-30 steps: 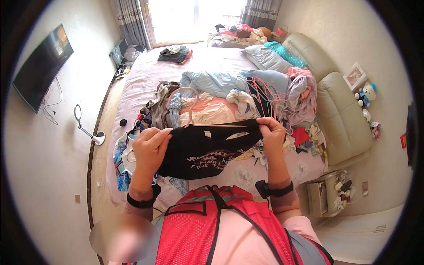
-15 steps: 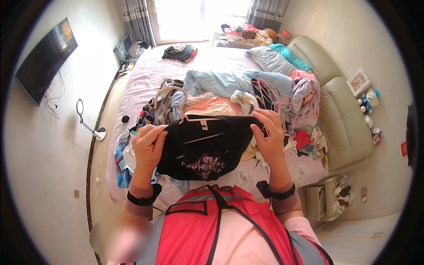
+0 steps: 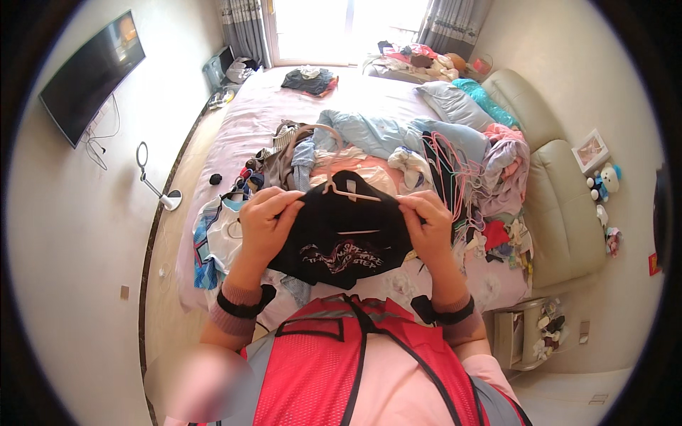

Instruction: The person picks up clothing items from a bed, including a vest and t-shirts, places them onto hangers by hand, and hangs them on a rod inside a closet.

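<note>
Black garment (image 3: 320, 248) held between two hands above the near part of a bed (image 3: 238, 142), in front of the wearer's red vest (image 3: 305, 373). The left hand (image 3: 270, 221) grips the garment's upper left edge between thumb and curled fingers; the right hand (image 3: 429, 226) pinches the upper right edge likewise. A pale pink hanger (image 3: 359, 197) lies at the neckline, its large hook rising beyond the cloth and overlapping the heap behind. The garment hides part of the bed and of the clothes beyond it.

Directly behind lies peach cloth (image 3: 366, 169), bordered on the left by a blue striped garment (image 3: 303, 157) and on the far side by a light blue quilt (image 3: 373, 136). Beyond the right hand, a tangle of pink hangers (image 3: 446, 153) lies beside lilac bedding (image 3: 503, 174), with a red cloth (image 3: 495, 234) nearer the viewer. A white-and-blue garment (image 3: 226, 226) lies just left of the left hand. Well apart, a dark pile of clothes (image 3: 305, 82) occupies the far end of the mattress, and a grey pillow (image 3: 455, 104) leans near the padded headboard (image 3: 565, 213). A round-headed stand (image 3: 170, 200) is on the left side.
</note>
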### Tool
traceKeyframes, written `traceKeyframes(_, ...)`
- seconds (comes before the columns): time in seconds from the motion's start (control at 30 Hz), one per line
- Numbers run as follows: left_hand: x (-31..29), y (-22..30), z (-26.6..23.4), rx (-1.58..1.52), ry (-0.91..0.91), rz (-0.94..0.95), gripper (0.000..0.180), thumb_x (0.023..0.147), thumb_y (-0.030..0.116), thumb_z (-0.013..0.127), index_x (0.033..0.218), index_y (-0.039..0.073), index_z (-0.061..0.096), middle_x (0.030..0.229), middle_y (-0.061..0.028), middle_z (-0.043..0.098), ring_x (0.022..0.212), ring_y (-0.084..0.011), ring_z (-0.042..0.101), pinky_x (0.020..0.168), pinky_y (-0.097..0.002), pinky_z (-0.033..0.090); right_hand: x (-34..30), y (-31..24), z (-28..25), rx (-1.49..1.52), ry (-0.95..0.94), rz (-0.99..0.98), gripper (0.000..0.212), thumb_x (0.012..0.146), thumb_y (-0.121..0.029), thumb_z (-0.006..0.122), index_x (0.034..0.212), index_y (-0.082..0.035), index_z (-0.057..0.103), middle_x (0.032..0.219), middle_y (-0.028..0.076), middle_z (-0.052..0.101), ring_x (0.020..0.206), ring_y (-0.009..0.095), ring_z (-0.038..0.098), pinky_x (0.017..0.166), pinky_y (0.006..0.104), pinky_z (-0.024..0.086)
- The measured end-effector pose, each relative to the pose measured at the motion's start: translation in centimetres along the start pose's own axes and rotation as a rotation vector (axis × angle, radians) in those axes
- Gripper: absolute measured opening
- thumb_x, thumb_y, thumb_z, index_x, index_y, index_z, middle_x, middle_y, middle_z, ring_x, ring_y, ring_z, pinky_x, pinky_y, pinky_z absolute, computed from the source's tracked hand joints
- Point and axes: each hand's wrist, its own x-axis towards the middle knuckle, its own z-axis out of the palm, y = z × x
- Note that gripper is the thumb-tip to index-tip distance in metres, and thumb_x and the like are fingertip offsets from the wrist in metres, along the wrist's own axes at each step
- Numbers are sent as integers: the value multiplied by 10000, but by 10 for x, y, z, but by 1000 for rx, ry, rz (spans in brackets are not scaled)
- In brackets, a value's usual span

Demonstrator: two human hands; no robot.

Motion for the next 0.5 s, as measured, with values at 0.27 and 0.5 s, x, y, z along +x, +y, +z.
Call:
traceKeyframes(0.27, -2, -2, 1, 0, 129, 13, 85, 802, 64, 698, 875, 21, 704, 769, -98, 634, 740, -269, 607, 681, -343, 472, 7, -7, 8, 6, -14, -30, 128, 796, 43, 674, 914, 1, 700, 813, 115, 653, 745, 227, 632, 683, 294, 485)
traceKeyframes(0.5, -9, -15, -32, 7, 208, -17, 89, 859, 56, 646, 917, 28, 707, 839, -89, 641, 794, -223, 596, 744, -307, 451, 5, 7, -19, -46, 126, 66, 116, 848, 35, 643, 953, 14, 689, 849, 93, 655, 775, 175, 617, 729, 265, 472)
